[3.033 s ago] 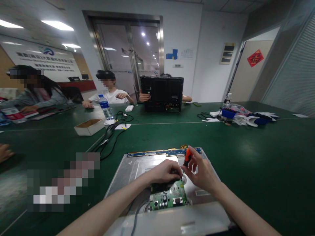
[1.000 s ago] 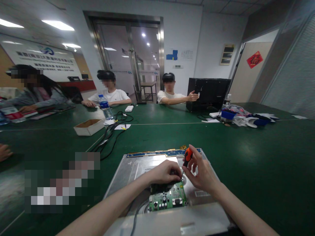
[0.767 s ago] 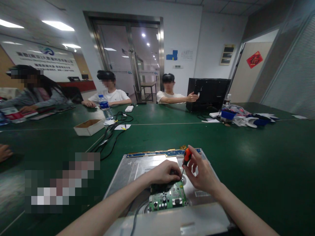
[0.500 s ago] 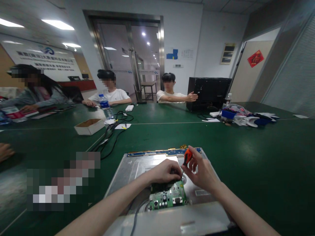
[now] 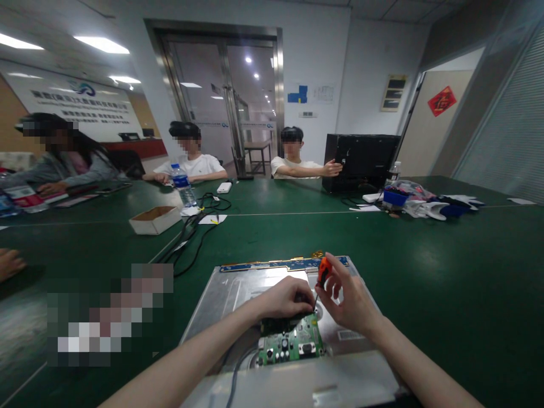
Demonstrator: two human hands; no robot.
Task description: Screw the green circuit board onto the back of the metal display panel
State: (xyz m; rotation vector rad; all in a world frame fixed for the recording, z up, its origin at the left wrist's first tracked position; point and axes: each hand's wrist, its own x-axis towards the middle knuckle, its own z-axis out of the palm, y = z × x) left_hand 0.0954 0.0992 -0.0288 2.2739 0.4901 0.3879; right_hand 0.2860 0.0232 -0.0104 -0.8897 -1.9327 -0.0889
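In my right hand (image 5: 355,300) is an orange and black screwdriver (image 5: 324,271), its handle up and its shaft slanting down to the upper right corner of a green circuit board (image 5: 289,343). My left hand (image 5: 289,296) is closed beside the shaft tip, fingers pinched at the board's upper edge; what they hold, if anything, is hidden. The board sits on a silver metal panel (image 5: 229,292) that lies flat before me. A narrow blue circuit strip (image 5: 255,266) runs along the panel's far edge. A grey cable (image 5: 235,377) passes by the board's left side.
Black cables (image 5: 187,249) and an open white box (image 5: 155,221) lie to the left, near a water bottle (image 5: 182,184). Across the green table, a person's hand touches a black monitor (image 5: 361,161). Gloves (image 5: 433,208) and a blue container (image 5: 394,199) lie at the right.
The screwdriver handle has turned slightly in my right hand. My left hand stays at the board's upper edge.
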